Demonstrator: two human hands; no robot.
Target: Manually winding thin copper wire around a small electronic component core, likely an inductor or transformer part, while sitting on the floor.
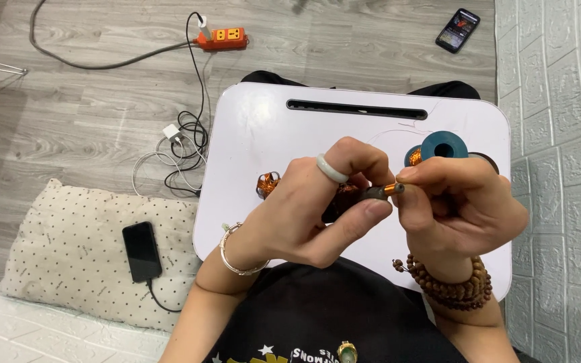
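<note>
Gripping a dark, copper-wound coil, both hands.

Both hands are raised close together. The left hand is curled closed. The right hand pinches with its fingertips.

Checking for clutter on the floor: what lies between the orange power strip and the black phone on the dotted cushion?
In the head view, a white charger with tangled cables lies on the wood floor between them.
</note>
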